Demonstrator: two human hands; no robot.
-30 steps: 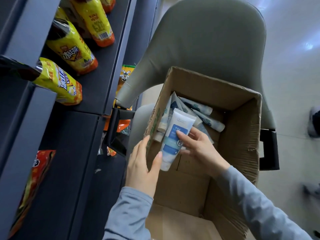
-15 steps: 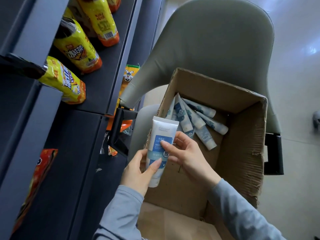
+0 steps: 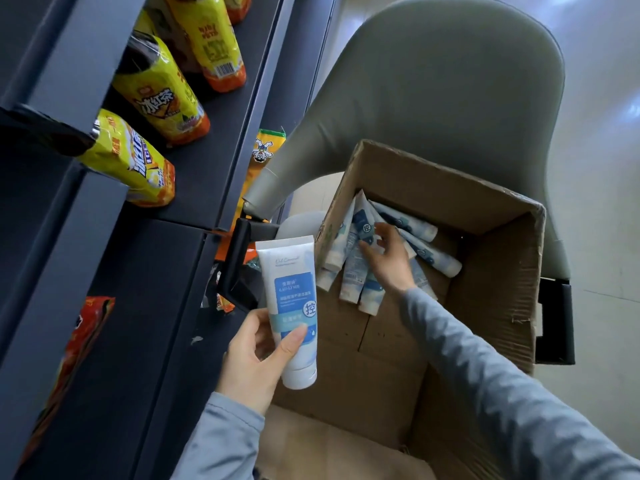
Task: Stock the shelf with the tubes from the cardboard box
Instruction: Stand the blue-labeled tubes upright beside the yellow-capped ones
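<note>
One tube (image 3: 292, 306) in left hand (image 3: 256, 362), outside box (image 3: 415, 178); right hand (image 3: 388, 261) inside.

Counts by kind.
One brown cardboard box (image 3: 415, 174) holds at least six white-and-blue plastic tubes (image 3: 433, 259), overlapping too much for an exact count; one more tube (image 3: 294, 299) is outside it. Four yellow-labelled drink bottles (image 3: 162, 95) show on the dark shelf (image 3: 221, 133), plus one red snack bag (image 3: 79, 344).

White tube (image 3: 291, 306), blue panel: "GAO LI SHI"; round badge: "控".
Yellow bottle (image 3: 162, 98), label: "冰红茶".
Rear bottle (image 3: 218, 46): barcode, digits illegible.
</note>
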